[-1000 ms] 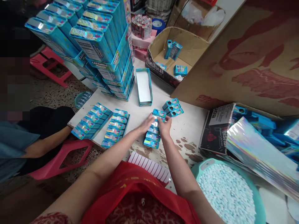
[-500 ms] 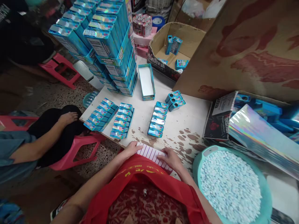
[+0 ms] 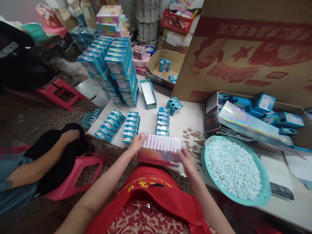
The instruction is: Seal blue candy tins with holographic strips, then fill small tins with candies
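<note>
Between my two hands is a shiny, reflective sheet (image 3: 158, 156) with a row of pale, rounded strips along its far edge. My left hand (image 3: 138, 143) pinches its left end. At the right end, the fingers of my right hand (image 3: 187, 160) are closed on the edge. The sheet is over the table's front edge, above my red apron. Just beyond it stands a row of small blue tins (image 3: 162, 122), its near end partly hidden by the sheet. Another row of blue tins (image 3: 131, 126) lies to the left, beside a third, slanted row (image 3: 109, 125).
Blue display boxes (image 3: 119, 78) are stacked high at the back left, beside a white-bottomed tray (image 3: 149, 94). A teal basin of small pale candies (image 3: 234, 169) sits at right, near a carton of tins (image 3: 265, 104). A seated person's hand (image 3: 70, 136) rests at left.
The sheet has come up and forward, and more of its shiny surface shows. Both hands have moved with it. The view has tilted up, showing more of the background.
</note>
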Motion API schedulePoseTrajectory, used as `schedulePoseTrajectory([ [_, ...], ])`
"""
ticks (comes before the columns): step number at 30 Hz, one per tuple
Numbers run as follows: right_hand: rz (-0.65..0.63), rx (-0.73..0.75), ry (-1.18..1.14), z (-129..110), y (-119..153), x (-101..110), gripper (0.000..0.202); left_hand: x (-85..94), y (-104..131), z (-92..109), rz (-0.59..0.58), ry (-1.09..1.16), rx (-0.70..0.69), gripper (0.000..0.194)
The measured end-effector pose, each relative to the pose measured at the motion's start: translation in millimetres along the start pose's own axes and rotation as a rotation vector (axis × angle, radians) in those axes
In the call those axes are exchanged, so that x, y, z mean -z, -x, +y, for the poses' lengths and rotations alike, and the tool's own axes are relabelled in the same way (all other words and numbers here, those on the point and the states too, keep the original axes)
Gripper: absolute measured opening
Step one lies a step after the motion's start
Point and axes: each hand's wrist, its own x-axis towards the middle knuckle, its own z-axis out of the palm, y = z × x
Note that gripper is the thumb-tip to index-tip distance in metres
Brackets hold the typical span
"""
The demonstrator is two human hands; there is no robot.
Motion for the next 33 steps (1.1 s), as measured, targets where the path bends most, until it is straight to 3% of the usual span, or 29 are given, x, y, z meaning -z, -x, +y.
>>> schedulePoseTrajectory([
  [3,0.077,0.031,-0.132,-14,21,-14,0.049,30.9,40,19,-0.134,-0.038,-0.256,0.029],
  [6,0.149,0.137,-0.185,-37,44,-23,0.032,58.3,94,28,-0.266,-0.157,-0.516,0.017],
  [10,0.137,0.255,-0.072,-67,76,-32,0.036,77.7,146,19,-0.170,-0.271,-0.647,0.018],
  [14,0.079,0.295,-0.022,-79,95,-38,0.045,81.8,158,9,0.049,-0.212,-0.542,0.018],
  [17,-0.010,0.255,-0.017,-78,103,-42,0.052,76.8,155,11,0.308,-0.015,-0.295,0.022],
  [19,-0.064,0.206,-0.002,-74,106,-44,0.059,70.8,152,16,0.390,0.181,-0.153,0.029],
  [23,-0.090,0.137,-0.024,-63,111,-43,0.066,59.4,149,27,0.385,0.416,-0.040,0.043],
  [28,0.046,0.069,0.033,-64,118,-32,0.064,54.1,146,19,0.430,0.352,-0.015,0.043],
  [30,-0.024,-0.038,-0.052,-71,120,-27,0.059,53.8,142,11,0.447,0.306,-0.024,0.043],
  [33,-0.255,-0.198,-0.187,-81,122,-21,0.048,55.5,135,3,0.396,0.209,-0.038,0.042],
])
